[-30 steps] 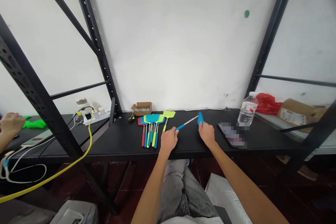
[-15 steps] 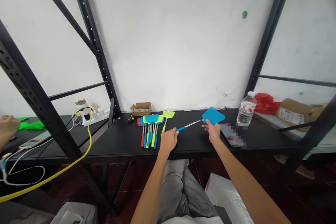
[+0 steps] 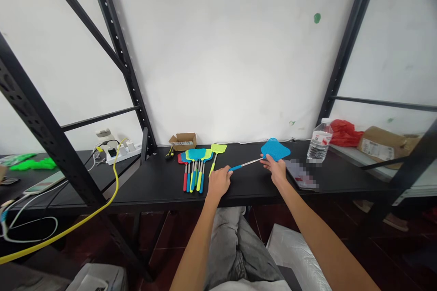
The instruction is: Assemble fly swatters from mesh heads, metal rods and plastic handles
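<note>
Black table (image 3: 247, 186) bears fly swatters (image 3: 196, 154) before a white wall (image 3: 218, 54).

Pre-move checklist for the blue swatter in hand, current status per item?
1. Left hand gripping blue handle: ok.
2. Right hand holding blue swatter head: ok.
3. Metal rod joined to the head: cannot tell; right-hand fingers cover that spot.
4. Yellow-green swatter clear of left hand: cannot tell; its lower end meets the hand in this view.
5. Flat device clear of right hand: cannot tell; their outlines meet.
6. Water bottle upright, capped, apart from both hands: ok.
</note>
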Demonstrator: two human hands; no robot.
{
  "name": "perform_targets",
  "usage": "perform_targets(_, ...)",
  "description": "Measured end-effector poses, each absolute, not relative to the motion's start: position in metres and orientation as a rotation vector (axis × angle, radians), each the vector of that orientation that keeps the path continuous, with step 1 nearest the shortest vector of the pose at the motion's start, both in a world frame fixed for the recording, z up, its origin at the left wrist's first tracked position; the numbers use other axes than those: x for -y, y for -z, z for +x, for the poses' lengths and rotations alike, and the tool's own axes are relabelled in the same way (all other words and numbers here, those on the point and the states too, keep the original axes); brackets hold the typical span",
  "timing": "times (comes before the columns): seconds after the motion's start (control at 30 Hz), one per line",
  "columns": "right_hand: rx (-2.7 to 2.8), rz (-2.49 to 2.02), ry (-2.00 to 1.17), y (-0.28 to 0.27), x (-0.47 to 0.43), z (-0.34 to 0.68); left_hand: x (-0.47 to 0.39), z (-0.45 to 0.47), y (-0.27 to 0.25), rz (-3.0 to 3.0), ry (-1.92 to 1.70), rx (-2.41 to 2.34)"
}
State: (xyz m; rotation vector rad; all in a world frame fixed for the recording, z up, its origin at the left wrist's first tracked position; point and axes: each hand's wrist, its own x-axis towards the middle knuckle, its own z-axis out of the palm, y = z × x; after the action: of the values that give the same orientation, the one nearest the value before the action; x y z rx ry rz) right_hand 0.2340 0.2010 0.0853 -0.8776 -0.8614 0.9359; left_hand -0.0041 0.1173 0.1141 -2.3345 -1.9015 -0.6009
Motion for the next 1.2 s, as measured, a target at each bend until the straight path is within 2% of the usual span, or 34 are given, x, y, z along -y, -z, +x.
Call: perform_targets(1.2, 0.944, -0.882, -0.972, -0.085, -0.2, 0.235, -0.127, -0.011, -0.1, -2.393, 0.69, 1.774)
